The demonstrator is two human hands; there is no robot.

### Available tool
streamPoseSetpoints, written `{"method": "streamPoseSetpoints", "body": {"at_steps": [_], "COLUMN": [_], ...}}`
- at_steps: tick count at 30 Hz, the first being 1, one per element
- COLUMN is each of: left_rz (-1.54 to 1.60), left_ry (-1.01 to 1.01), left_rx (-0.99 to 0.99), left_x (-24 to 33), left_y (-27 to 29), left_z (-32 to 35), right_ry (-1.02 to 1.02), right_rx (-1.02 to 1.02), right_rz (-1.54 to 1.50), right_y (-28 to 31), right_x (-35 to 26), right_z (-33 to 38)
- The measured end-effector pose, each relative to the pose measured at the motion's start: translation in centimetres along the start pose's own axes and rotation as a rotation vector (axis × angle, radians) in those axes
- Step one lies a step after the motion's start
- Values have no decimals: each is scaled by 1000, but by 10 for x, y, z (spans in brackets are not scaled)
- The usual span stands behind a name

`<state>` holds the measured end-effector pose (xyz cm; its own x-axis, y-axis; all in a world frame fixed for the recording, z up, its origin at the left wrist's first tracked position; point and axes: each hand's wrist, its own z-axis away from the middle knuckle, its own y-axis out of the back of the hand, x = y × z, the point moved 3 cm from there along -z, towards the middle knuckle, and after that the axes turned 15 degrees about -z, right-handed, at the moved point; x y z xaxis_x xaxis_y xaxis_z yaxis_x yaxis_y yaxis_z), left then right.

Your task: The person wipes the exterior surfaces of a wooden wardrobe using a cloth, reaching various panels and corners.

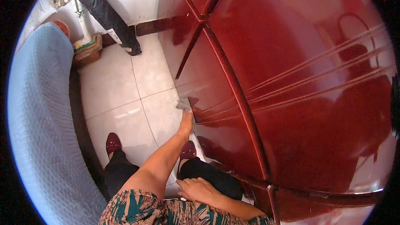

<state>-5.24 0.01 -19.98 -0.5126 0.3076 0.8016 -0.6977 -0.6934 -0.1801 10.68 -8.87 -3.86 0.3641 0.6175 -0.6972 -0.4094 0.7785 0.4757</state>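
Observation:
My left hand [187, 123] reaches down to the foot of a glossy dark red cabinet [291, 141]. It is closed on a grey cloth [182, 103], which sits low by the cabinet's bottom edge, near the pale floor tiles. Part of the hand's grip is hidden by its own back. On my right leg, near the knee, my right hand [198, 188] lies flat with its fingers extended and nothing in them. Black trousers [210, 174] cover that leg.
A bed or couch with a light blue quilted cover [39, 112] curves along the left. A long black wrapped roll [104, 12] leans at the back wall, beside white pipes [84, 29] and a brick-like block [88, 52]. My dark red shoes [113, 142] stand on pale tiles [112, 87].

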Motion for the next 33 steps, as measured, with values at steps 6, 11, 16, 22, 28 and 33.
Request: {"method": "streamPoseSetpoints", "body": {"at_steps": [6, 11, 16, 22, 28, 33], "left_rz": [-304, -410, -621, -34, 47, 51], "left_ry": [70, 13, -297, -71, -147, -147], "left_rx": [-32, -101, -57, -375, -136, -117], "left_x": [-36, -32, -6, 40, 34, 21], "left_y": [-20, -37, -32, -2, 48, 49], "left_z": [39, 54, 97, 198, 221, 223], "right_ry": [112, 361, 685, 1515, 1532, 1544], "right_rx": [75, 289, 535, 813, 112, -43], "right_rz": [10, -220, -474, -1075, -1174, -1128], "right_y": [2, 17, 56, 69, 85, 81], "right_x": [-5, -17, -95, -196, -235, -236], "right_z": [4, 16, 78, 157, 236, 258]}}
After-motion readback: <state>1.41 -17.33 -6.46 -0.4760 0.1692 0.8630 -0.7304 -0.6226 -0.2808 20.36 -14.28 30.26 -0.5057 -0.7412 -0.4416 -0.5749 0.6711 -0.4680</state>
